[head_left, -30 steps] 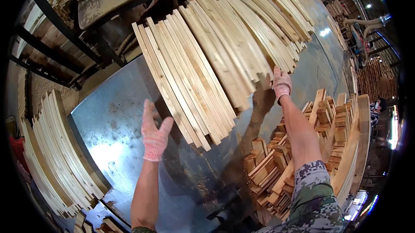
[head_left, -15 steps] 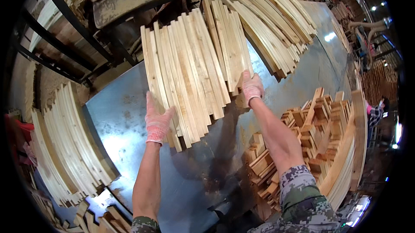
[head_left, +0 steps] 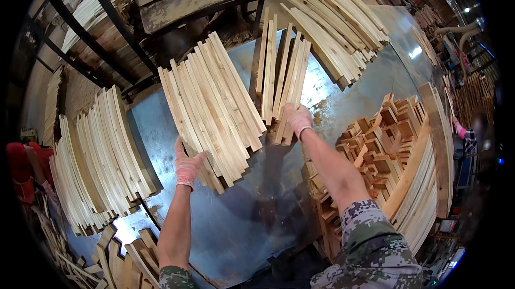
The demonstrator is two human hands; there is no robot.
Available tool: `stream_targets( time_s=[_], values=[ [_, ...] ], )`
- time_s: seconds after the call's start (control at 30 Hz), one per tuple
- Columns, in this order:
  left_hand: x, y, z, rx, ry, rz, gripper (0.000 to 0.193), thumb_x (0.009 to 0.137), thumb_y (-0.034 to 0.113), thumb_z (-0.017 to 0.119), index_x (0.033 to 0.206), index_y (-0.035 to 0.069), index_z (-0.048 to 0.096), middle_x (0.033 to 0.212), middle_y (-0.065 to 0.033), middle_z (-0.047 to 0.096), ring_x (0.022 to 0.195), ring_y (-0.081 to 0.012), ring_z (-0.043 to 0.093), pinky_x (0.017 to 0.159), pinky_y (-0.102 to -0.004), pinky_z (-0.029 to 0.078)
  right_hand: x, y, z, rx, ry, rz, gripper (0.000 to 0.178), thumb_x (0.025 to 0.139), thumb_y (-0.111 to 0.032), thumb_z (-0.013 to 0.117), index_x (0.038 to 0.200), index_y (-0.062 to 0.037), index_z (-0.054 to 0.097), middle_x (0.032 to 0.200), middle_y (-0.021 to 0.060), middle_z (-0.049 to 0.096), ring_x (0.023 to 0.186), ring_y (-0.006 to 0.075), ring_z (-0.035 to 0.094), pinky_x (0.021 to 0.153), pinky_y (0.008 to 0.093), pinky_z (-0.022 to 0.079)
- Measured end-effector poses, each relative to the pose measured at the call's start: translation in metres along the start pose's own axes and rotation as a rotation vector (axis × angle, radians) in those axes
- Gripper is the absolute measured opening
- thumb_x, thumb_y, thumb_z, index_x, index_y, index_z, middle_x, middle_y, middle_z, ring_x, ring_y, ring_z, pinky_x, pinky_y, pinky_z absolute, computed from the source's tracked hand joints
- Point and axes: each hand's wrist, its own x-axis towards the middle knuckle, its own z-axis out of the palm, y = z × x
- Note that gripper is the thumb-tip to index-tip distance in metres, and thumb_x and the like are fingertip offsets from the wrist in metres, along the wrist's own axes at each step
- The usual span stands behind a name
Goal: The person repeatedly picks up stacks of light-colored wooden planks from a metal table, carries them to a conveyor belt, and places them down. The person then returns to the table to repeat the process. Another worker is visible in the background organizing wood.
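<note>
A row of pale wooden strips (head_left: 214,112) lies side by side on the metal tabletop (head_left: 230,230). My left hand (head_left: 189,167), in a pinkish glove, rests against the row's left edge near its close end, fingers stretched out and thumb spread. To the right, past a gap, lie several loose strips (head_left: 266,69), some slightly fanned apart. My right hand (head_left: 299,119), gloved alike, has its fingers bent around the near part of the rightmost strips (head_left: 296,77) in that small group. Part of its grip is hidden behind the hand.
More strips (head_left: 338,31) lie at the far right of the tabletop. Another row of strips (head_left: 102,155) is at the left, near a person in red (head_left: 24,168). Stacked short wood blocks (head_left: 383,149) stand close on my right. Black metal bars (head_left: 115,21) rise at the back left.
The small right-hand group has come apart from the main row, leaving a gap, and its strips have spread. My right hand has moved slightly left and nearer. The whole view has shifted.
</note>
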Motion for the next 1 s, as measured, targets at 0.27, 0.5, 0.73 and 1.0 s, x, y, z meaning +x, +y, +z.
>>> stream_targets(
  time_s=[0.27,0.5,0.73,1.0],
  values=[
    [0.089,-0.021,0.001,0.530,0.101,0.035,0.096,0.099,0.068,0.062,0.164,0.001,0.041,0.173,-0.0257,0.035,0.163,-0.0442,0.023,0.133,-0.0573,0.009,0.120,-0.025,0.005,-0.033,0.165,-0.053,0.072,0.099,-0.063,0.064,0.129,0.0019,0.069,0.119,0.0257,0.076,0.112,0.0407,0.073,0.099,0.0468,0.056],
    [0.173,0.014,-0.004,0.655,0.018,0.123,0.094,0.099,0.072,0.058,0.162,0.003,0.046,0.175,-0.0266,0.030,0.162,-0.0504,0.021,0.131,-0.0616,0.010,0.104,-0.097,0.007,-0.130,0.082,-0.165,0.080,0.097,-0.068,0.065,0.129,0.0049,0.066,0.125,0.0280,0.073,0.120,0.0441,0.070,0.102,0.0496,0.054],
    [0.191,0.020,0.007,0.698,-0.009,0.199,0.092,0.100,0.070,0.056,0.162,0.002,0.046,0.175,-0.0271,0.029,0.162,-0.0507,0.019,0.133,-0.0583,0.009,0.100,-0.120,0.021,-0.228,0.025,-0.209,0.075,0.097,-0.064,0.066,0.127,0.0048,0.068,0.124,0.0287,0.073,0.120,0.0431,0.070,0.105,0.0491,0.053],
    [0.021,0.005,-0.025,0.557,-0.065,-0.012,0.090,0.097,0.060,0.064,0.161,-0.001,0.045,0.173,-0.0302,0.031,0.160,-0.0516,0.022,0.132,-0.0592,0.011,0.005,-0.057,0.024,-0.255,0.030,-0.200,0.071,0.099,-0.062,0.063,0.126,0.0031,0.070,0.130,0.0294,0.070,0.122,0.0462,0.067,0.108,0.0525,0.051]
  ],
)
